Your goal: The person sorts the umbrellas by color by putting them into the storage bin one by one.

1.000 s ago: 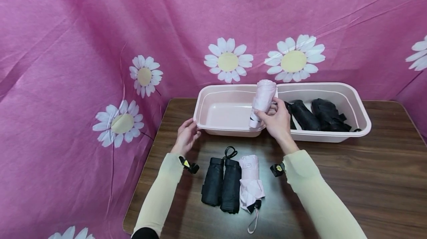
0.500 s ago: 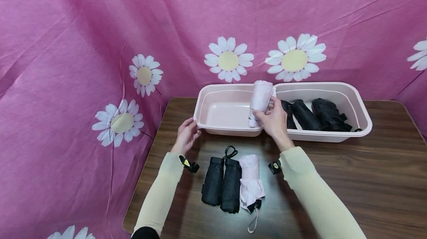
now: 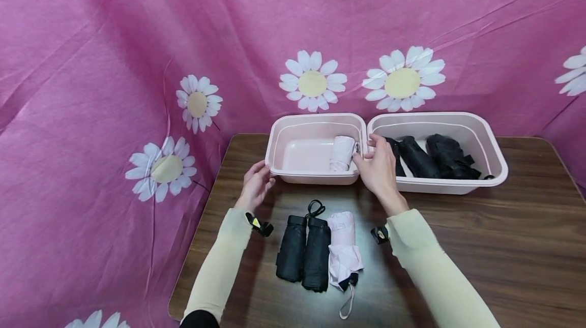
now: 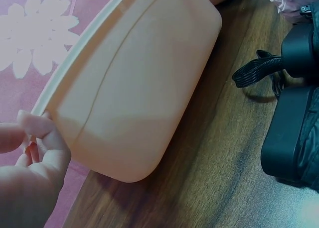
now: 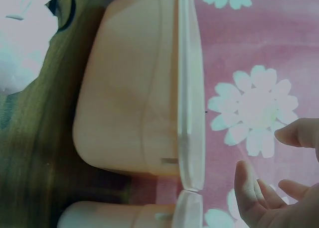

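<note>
A rolled pink folding umbrella [image 3: 342, 153] lies at the right end of the left pink plastic basin [image 3: 316, 179]. My right hand [image 3: 379, 168] hovers at the gap between the two basins, fingers parted and holding nothing. In the right wrist view the same hand [image 5: 271, 188] shows thumb and fingers apart above the rims. My left hand [image 3: 256, 185] pinches the left basin's front left corner; the left wrist view has its fingertips [image 4: 37, 123] at the rim. Two black folding umbrellas [image 3: 291, 249] and a second pink umbrella [image 3: 344, 249] lie side by side on the table.
The right pink basin [image 3: 439, 185] stands beside the left one and holds several black umbrellas [image 3: 418, 157]. Both are on a brown wooden table [image 3: 526, 226], close to a pink flowered cloth [image 3: 256, 38] behind.
My right hand has let go of the pink umbrella, which has come down from above the rim into the left basin. My left hand stays at the basin's corner.
</note>
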{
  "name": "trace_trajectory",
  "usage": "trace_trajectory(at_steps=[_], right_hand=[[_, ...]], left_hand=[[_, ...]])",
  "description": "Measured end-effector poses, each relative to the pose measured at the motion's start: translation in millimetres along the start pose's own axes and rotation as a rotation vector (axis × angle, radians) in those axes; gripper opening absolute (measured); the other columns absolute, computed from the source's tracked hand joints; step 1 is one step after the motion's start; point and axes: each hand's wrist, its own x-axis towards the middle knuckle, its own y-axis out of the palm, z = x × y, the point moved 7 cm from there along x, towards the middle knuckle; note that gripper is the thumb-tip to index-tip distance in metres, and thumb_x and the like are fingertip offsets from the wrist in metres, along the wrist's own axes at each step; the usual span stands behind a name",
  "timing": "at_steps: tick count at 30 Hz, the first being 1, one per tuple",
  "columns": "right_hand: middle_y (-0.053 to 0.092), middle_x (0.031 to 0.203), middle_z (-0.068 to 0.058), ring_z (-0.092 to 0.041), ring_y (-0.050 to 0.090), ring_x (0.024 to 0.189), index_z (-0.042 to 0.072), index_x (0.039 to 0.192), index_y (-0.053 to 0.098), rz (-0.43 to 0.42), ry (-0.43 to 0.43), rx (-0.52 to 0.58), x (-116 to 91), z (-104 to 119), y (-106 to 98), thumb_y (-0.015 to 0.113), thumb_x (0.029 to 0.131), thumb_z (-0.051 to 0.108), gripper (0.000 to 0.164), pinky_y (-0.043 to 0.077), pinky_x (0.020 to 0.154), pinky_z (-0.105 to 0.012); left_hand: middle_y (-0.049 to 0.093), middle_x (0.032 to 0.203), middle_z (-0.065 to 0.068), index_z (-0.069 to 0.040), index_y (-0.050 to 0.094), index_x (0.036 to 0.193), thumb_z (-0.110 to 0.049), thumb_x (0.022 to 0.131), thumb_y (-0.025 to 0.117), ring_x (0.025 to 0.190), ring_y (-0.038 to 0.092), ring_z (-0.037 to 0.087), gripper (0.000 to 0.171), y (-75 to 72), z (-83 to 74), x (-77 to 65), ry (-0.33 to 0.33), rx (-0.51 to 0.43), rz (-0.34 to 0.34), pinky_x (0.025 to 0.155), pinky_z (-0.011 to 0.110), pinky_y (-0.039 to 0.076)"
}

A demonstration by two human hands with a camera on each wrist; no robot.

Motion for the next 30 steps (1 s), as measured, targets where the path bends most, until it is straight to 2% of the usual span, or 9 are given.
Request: trace_trajectory(at_steps=[8, 14, 16, 23, 28, 30], right_hand=[[0.053, 0.124, -0.016, -0.030, 0.064, 0.097, 0.001, 0.133, 0.046, -0.036, -0.067, 0.040, -9.8, 14.7, -21.4, 0.065, 0.085, 0.013, 0.053, 0.046, 0.082, -0.032], [0.056, 0.120, -0.016, -0.028, 0.064, 0.093, 0.002, 0.133, 0.048, -0.050, -0.102, 0.041, -19.4, 23.8, -39.5, 0.064, 0.086, 0.013, 0.051, 0.041, 0.069, -0.005], [0.057, 0.119, -0.015, -0.026, 0.064, 0.090, 0.002, 0.133, 0.048, -0.060, -0.115, 0.047, -22.7, 26.0, -46.2, 0.064, 0.087, 0.013, 0.050, 0.040, 0.067, 0.000], [0.064, 0.115, -0.012, -0.010, 0.059, 0.084, 0.002, 0.133, 0.049, -0.046, -0.141, 0.012, -36.8, 22.5, -57.3, 0.065, 0.087, 0.014, 0.049, 0.045, 0.068, -0.002], [0.063, 0.111, -0.016, -0.020, 0.062, 0.084, -0.002, 0.131, 0.050, -0.011, -0.172, -0.011, -51.3, 9.3, -49.5, 0.066, 0.086, 0.011, 0.049, 0.041, 0.066, 0.000], [0.063, 0.110, -0.016, -0.024, 0.064, 0.084, -0.002, 0.131, 0.049, 0.011, -0.169, -0.016, -56.8, 2.4, -44.0, 0.067, 0.086, 0.011, 0.050, 0.043, 0.066, -0.003]], left_hand=[[0.055, 0.094, 0.007, -0.002, 0.046, 0.135, -0.005, 0.098, 0.050, 0.067, 0.056, 0.010, 0.037, -0.9, 0.0, 0.6, 0.013, 0.017, -0.004, 0.055, 0.015, 0.044], [0.057, 0.090, 0.006, -0.001, 0.047, 0.133, -0.004, 0.097, 0.051, 0.066, 0.055, 0.010, 0.036, -1.9, -0.3, 2.3, 0.032, 0.012, -0.002, 0.053, 0.015, 0.043], [0.057, 0.092, 0.006, 0.000, 0.046, 0.134, -0.004, 0.097, 0.051, 0.065, 0.054, 0.010, 0.037, -1.3, -0.8, 2.7, 0.040, 0.007, -0.001, 0.052, 0.015, 0.042], [0.052, 0.103, 0.009, 0.000, 0.045, 0.136, -0.002, 0.098, 0.049, 0.066, 0.051, 0.009, 0.039, 2.2, -3.1, 1.3, 0.046, -0.005, 0.003, 0.049, 0.013, 0.037], [0.051, 0.101, 0.010, -0.001, 0.046, 0.137, -0.003, 0.098, 0.048, 0.068, 0.050, 0.010, 0.039, 2.8, -2.7, 0.8, 0.039, -0.004, -0.003, 0.048, 0.013, 0.037], [0.051, 0.100, 0.009, -0.002, 0.047, 0.137, -0.003, 0.098, 0.048, 0.067, 0.050, 0.010, 0.039, 2.7, -2.2, 0.8, 0.038, -0.005, -0.009, 0.048, 0.013, 0.038]])
